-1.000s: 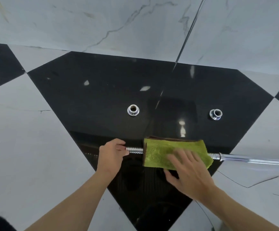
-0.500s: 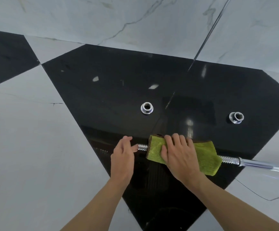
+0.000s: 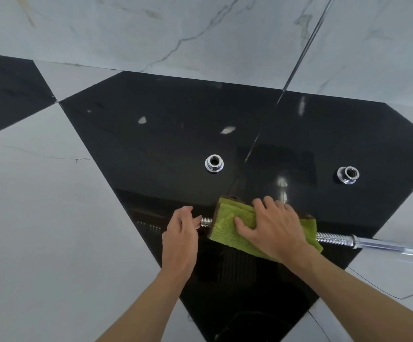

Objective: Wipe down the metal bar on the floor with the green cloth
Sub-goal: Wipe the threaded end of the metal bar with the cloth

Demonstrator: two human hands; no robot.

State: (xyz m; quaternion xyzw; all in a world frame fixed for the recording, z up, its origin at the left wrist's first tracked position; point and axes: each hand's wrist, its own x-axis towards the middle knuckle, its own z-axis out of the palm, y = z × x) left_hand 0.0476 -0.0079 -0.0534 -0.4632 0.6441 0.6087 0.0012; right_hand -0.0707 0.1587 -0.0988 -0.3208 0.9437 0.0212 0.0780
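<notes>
A chrome metal bar (image 3: 373, 244) lies across the glossy black floor tile, running out to the right edge; its threaded left end (image 3: 206, 222) shows between my hands. A green cloth (image 3: 227, 228) is draped over the bar's threaded part. My right hand (image 3: 273, 228) lies on top of the cloth, fingers curled over its far edge, pressing it around the bar. My left hand (image 3: 182, 234) rests at the bar's left tip, thumb and fingertips touching the thread, fingers loosely apart.
Two chrome threaded collars stand on the black tile beyond the bar, one (image 3: 214, 163) in the middle and one (image 3: 348, 174) to the right. White marbled tiles surround the black tile; a marbled wall (image 3: 200, 33) rises behind.
My right hand has gone from lying flat on the cloth's near right part to gripping it from above over the bar. My left hand has loosened at the bar's end.
</notes>
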